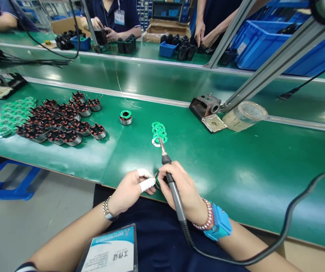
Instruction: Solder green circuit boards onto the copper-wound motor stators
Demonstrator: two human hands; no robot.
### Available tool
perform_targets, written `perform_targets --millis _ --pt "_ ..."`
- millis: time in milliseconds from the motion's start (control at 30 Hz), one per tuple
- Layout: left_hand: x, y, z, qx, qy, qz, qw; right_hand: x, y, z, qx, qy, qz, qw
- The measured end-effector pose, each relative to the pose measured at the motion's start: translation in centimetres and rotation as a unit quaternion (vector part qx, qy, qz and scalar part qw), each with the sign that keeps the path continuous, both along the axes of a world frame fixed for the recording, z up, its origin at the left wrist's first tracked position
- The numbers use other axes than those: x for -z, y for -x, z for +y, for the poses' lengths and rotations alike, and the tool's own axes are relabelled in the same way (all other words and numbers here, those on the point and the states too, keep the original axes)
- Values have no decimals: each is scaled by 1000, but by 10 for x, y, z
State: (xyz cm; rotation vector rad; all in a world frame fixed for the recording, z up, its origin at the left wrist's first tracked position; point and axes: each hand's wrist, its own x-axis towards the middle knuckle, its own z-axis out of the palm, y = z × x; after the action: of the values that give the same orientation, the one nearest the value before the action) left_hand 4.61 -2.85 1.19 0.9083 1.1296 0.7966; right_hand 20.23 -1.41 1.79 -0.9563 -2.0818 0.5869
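Observation:
At the bench's front edge a motor stator with a green top is mostly hidden between my hands. My left hand, with white covers on its thumb and a finger, is closed on the stator's left side. A soldering iron lies in my right hand, its tip pointing away from me. The thumb and index finger of that hand also reach to the stator. Beyond the tip lies a small pile of green ring-shaped circuit boards. Another stator, topped with a green ring, stands farther back.
Several copper-wound stators crowd the left, beside stacked green boards. A soldering iron stand and a plastic cup are at right. Thin solder wire hangs down. The iron's cable crosses my right forearm. Co-workers handle parts opposite.

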Motion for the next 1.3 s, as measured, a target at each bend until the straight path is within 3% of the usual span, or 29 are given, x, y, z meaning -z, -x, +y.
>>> perform_targets --millis 167,433,800,1300 --pt "0 -3 1 -14 19 5 1000 -8 -14 -2 29 -5 28 999" --pt "3 -4 2 -29 11 29 999 -28 -47 -15 -32 -32 41 998" --pt "4 -2 3 -11 2 45 999 -25 -49 -19 -49 33 58 997" --pt "3 -2 4 -8 5 53 999 -31 -51 -18 -37 17 67 997"
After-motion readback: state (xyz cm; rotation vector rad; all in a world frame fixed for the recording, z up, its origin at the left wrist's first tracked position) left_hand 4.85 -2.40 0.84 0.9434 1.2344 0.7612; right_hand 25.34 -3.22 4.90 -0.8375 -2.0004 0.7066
